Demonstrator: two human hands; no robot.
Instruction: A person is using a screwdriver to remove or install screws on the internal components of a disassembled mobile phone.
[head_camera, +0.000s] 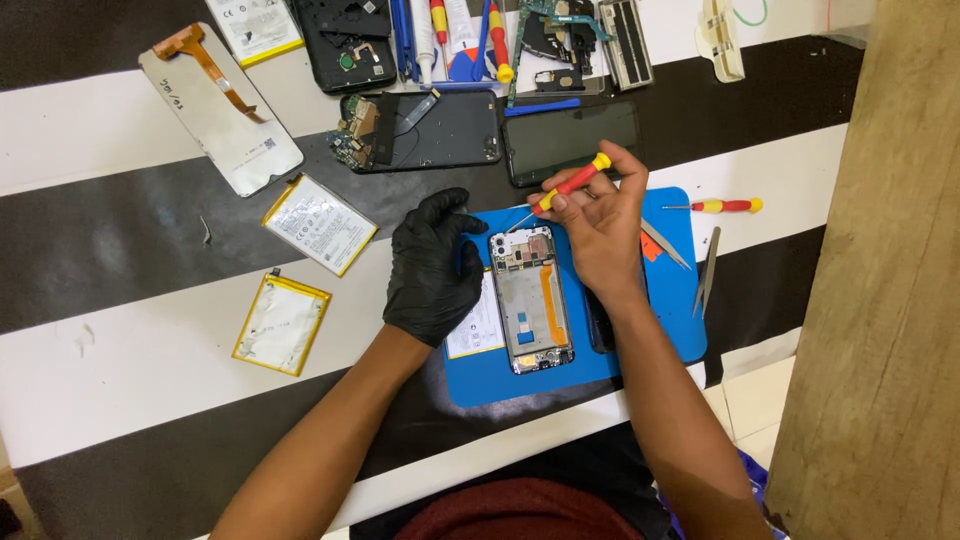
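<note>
Right hand (600, 225) grips screwdriver (572, 184) over opened phone (532, 300)

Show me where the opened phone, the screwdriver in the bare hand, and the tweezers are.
opened phone (532, 300), head view, on its inner frame.
screwdriver (572, 183), head view, on its red handle.
tweezers (664, 244), head view, on the metal blades.

We had the opened phone (531, 300) lying on the work mat (670, 330), our left hand (432, 265) at its left edge, our right hand (598, 225) above its top right, holding a screwdriver (568, 185). Two loose batteries (300, 270) lay left of the mat, tweezers (706, 270) right, another phone (570, 138) behind.
</note>
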